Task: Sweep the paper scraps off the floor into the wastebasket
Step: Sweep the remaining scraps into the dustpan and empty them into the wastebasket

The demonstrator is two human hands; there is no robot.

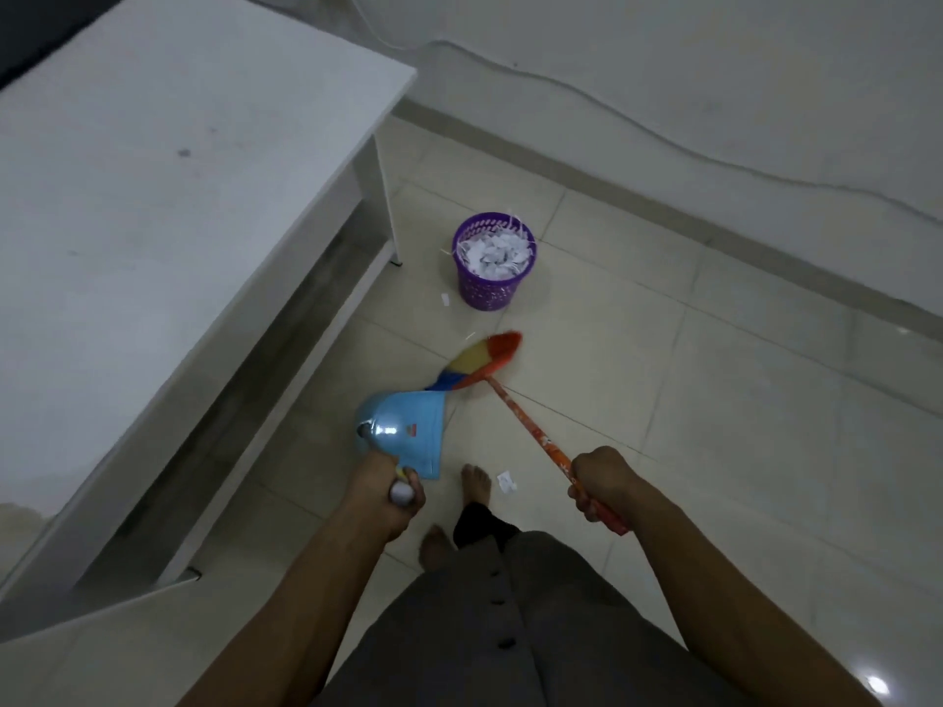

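1. The white table (pixel 153 170) fills the left side. Its leg stands just left of the wastebasket.
2. The left hand (pixel 393 494) has its fingers curled tight round the handle of the blue dustpan (pixel 403 426). The pan looks like light, stiff plastic, so one hand at the handle end should be enough.
3. A small paper scrap (pixel 445 300) lies on the floor just left of the purple wastebasket (pixel 494 262), which is heaped with white paper to its rim. The basket seems light and may tip or slide if knocked.
4. The broom (pixel 479 362) has its soft, many-coloured bristles on the tiles, between the dustpan and the basket.
5. Another paper scrap (pixel 506 481) lies near, just right of a bare foot (pixel 477 484). Both scraps look thin and very light, likely to flutter away under a fast stroke, so short, gentle sweeps should suit them.
6. The right hand (pixel 599 482) is clamped round the orange broom handle near its top end, which gives reach but less control of the head.
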